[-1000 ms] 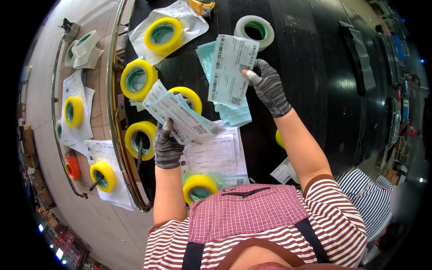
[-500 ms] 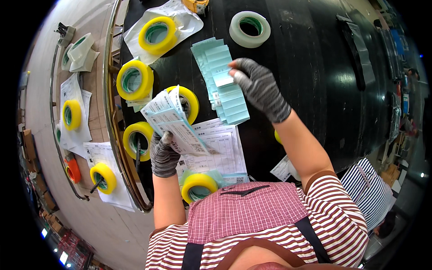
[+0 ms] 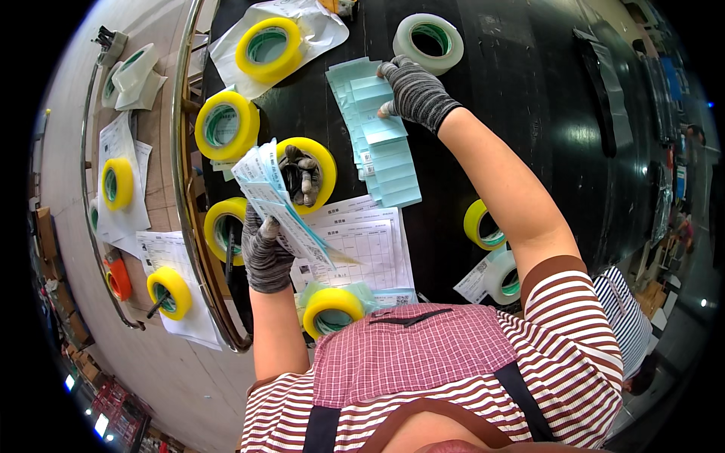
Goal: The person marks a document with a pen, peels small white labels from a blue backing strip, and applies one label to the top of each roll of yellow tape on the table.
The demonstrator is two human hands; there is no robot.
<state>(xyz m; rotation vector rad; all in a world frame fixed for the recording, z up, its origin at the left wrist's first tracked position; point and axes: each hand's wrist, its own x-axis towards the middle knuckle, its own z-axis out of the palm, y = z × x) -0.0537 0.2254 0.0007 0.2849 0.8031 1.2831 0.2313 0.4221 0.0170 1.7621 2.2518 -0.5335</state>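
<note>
Our left hand (image 3: 269, 253) pinches a fan of label slips (image 3: 266, 190). Our right hand (image 3: 385, 92) is at the overlapped blue slips (image 3: 389, 167) on the table (image 3: 521, 90); can't tell if it's gripping. We'd press flat, keep overlaps even, avoid dragging neighbours.

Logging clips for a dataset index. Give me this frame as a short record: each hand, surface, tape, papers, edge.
Left hand: gloved, gripping a fanned bundle of printed slips
Right hand: gloved, thumb and fingers apart, at the overlapping blue slips
Surface: black table
Clear tape roll: just beyond the right hand
Yellow tape rolls: several, one on a white bag; another with bunched grey fabric in its core
Papers: printed sheets lying on the table
Left edge: metal rail
</note>
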